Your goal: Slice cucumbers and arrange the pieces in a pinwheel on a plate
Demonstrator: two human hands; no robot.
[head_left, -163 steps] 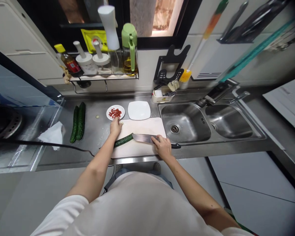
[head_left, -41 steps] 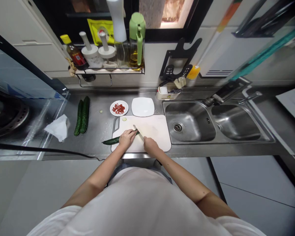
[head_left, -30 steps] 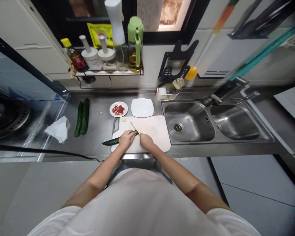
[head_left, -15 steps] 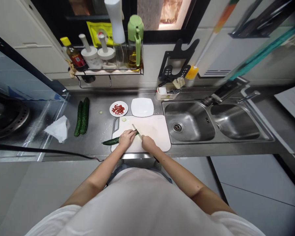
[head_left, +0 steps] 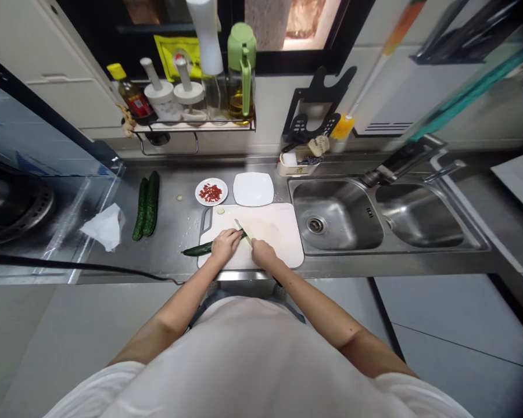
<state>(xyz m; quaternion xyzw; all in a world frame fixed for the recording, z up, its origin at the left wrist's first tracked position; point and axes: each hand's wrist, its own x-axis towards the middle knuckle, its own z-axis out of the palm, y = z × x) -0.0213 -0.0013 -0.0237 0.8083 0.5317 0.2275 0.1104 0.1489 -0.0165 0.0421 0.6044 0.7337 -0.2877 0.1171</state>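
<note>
A white cutting board (head_left: 283, 232) with a grey handle lies on the steel counter. Across its left part is a dark green cucumber (head_left: 196, 250), its left end reaching past the board's edge. My left hand (head_left: 225, 246) is closed over the cucumber near its right end. My right hand (head_left: 262, 253) grips a knife (head_left: 243, 230), whose blade rests at the cucumber's right end. A small pale slice (head_left: 221, 211) lies at the board's upper left. Behind the board are a plate of chopped red pieces (head_left: 210, 192) and a bare white plate (head_left: 253, 189).
Two whole cucumbers (head_left: 146, 206) and a crumpled white tissue (head_left: 104, 227) lie on the left. A double sink (head_left: 337, 215) is at the right. Bottles and jars stand on a wall rack (head_left: 196, 125); a utensil box (head_left: 297, 168) stands by the wall.
The whole view has shifted very slightly. Both hands, the knife and the cucumber hold nearly the same place on the board.
</note>
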